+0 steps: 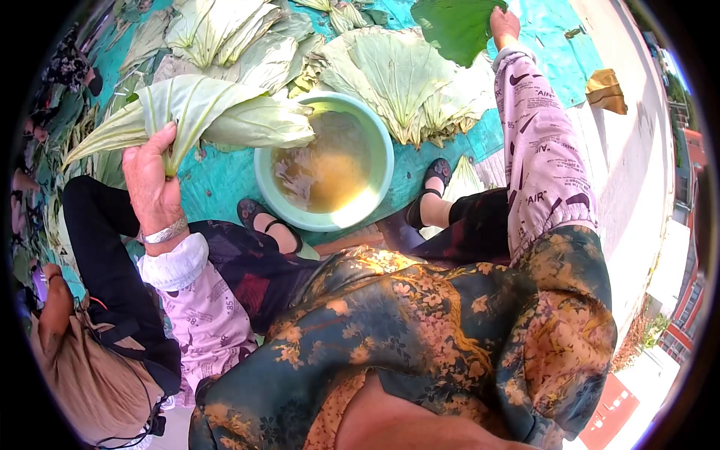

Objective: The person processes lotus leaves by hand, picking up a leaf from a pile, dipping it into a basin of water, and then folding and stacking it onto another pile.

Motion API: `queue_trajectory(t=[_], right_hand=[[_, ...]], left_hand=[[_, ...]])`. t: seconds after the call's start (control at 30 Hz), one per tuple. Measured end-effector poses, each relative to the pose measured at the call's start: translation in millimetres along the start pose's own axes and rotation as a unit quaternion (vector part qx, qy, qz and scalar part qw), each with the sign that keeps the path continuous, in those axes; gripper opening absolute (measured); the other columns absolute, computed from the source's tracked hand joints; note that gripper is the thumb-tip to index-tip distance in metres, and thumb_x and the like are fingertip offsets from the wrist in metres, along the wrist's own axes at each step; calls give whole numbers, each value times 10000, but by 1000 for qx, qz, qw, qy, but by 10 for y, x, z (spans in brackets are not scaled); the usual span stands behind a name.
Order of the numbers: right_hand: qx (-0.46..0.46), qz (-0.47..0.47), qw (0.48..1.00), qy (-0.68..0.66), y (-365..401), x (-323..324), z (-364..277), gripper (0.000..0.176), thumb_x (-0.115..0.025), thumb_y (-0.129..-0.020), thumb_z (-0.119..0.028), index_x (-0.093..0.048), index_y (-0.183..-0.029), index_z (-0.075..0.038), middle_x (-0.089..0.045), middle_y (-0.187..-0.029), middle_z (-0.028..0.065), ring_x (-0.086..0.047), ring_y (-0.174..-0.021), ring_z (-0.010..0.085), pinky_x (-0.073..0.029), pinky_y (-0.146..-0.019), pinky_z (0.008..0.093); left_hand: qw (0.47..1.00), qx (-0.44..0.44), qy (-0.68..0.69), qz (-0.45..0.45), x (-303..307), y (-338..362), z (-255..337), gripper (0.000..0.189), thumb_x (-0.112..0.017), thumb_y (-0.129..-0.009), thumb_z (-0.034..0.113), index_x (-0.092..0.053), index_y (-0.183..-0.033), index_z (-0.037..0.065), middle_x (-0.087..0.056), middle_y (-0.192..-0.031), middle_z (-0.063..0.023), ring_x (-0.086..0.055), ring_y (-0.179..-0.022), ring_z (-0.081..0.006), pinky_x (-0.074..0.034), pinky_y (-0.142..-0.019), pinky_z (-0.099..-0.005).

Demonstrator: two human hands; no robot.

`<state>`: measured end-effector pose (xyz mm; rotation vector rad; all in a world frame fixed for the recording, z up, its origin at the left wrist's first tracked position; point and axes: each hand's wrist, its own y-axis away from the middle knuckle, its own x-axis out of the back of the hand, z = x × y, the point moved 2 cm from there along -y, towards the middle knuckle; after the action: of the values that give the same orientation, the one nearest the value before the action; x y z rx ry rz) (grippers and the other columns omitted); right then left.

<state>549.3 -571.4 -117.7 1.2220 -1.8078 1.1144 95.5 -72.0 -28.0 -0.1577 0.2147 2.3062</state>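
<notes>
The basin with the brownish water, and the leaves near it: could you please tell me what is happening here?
The camera wearer's left hand holds a folded pale leaf bundle, one end overlapping the basin in this view. The right hand grips a green leaf by its edge. The basin, with brownish water inside, stands near the wearer's feet; stacked pale leaves lie beyond it.

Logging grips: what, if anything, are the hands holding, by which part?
Left hand holds pale leaves by their gathered base; right hand, a green leaf by its edge.
</notes>
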Motion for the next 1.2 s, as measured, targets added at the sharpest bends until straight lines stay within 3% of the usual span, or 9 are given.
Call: queue_trajectory(t=[0.07,0.1,0.2,0.27,0.4,0.87,1.0,1.03,1.2], right_hand=[[106,100,989,13,73,114,-131,395,-406,-861,-340,-514,-1077,-28,-611,-892,184,-571,-874,350,-436,-749,413],[158,127,979,-16,96,40,-131,329,-435,-849,-262,-542,-1004,8,-566,-874,257,-528,-822,413,-433,-721,424],[216,115,970,9,583,-227,-120,287,-473,-823,-176,-523,-1033,12,-600,-859,202,-579,-762,331,-465,-685,372],[153,-42,987,-9,1453,6,-519,332,-453,-839,-288,-512,-1081,-68,-570,-1011,183,-535,-930,355,-426,-797,402],[388,-143,907,80,2310,-539,-62,383,-487,-811,-173,-430,-1186,-123,-518,-1151,104,-516,-992,284,-428,-803,371],[450,-186,856,173,3018,-723,217,500,-483,-749,-128,-386,-1238,-97,-438,-1251,96,-431,-1110,274,-373,-872,413],[412,-275,853,166,2995,-694,218,565,-512,-779,-230,-323,-1294,-99,-366,-1312,117,-355,-1195,298,-308,-967,407],[419,-292,850,129,2968,-644,220,573,-510,-803,-339,-339,-1287,-85,-369,-1307,135,-351,-1195,315,-300,-972,411],[434,-344,827,91,2690,-475,164,601,-438,-828,-494,-395,-1246,-65,-417,-1272,145,-394,-1164,304,-298,-965,411]], left_hand=[[1000,0,-1,-1,-26,1,4,436,-603,-704,-55,-472,-1120,-28,-558,-1034,-98,-570,-895,-182,-458,-804,-279],[1000,4,-2,3,-51,-2,4,437,-603,-704,-54,-473,-1121,-28,-558,-1036,-96,-569,-897,-181,-455,-805,-277],[1000,5,-16,7,-85,-2,17,434,-605,-705,-50,-479,-1119,-24,-558,-1037,-90,-566,-901,-181,-452,-804,-277],[1000,10,-28,8,-82,-7,16,428,-605,-706,-47,-484,-1116,-21,-558,-1038,-87,-565,-903,-181,-449,-806,-279],[999,8,-30,10,-127,14,44,410,-618,-712,-33,-481,-1099,-36,-563,-1024,-111,-573,-894,-201,-459,-804,-292],[1000,15,-10,-1,-192,21,70,298,-630,-701,-9,-541,-984,-36,-586,-948,-95,-582,-807,-174,-459,-750,-270],[1000,20,-5,6,-189,21,71,295,-622,-706,-15,-539,-988,-35,-586,-945,-101,-586,-796,-172,-469,-720,-266],[1000,25,-7,9,-172,6,51,291,-618,-707,-18,-539,-987,-35,-585,-945,-103,-586,-798,-171,-471,-714,-266],[999,34,-9,-9,-222,9,33,246,-592,-707,-39,-551,-950,-41,-606,-866,-96,-602,-737,-169,-494,-670,-268]])
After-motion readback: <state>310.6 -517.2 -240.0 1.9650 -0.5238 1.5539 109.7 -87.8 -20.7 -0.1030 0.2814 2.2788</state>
